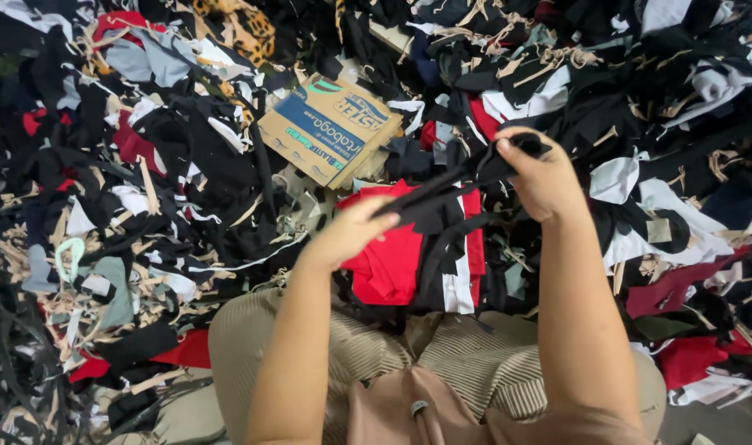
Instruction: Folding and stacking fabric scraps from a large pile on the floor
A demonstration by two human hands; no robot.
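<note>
Both your hands pinch one black fabric strip (466, 175), held taut above the red cloth (390, 262) at your knees: your right hand (543, 175) closed on its upper end, your left hand (353, 231) clamped lower, so it slants up-right

A black fabric strip (466, 177) (crumpled, narrow) stretched taut, tilted, above red cloth.

Heaped fabric scraps (170, 165) covering floor, flattened cardboard box (330, 128), even light
</note>
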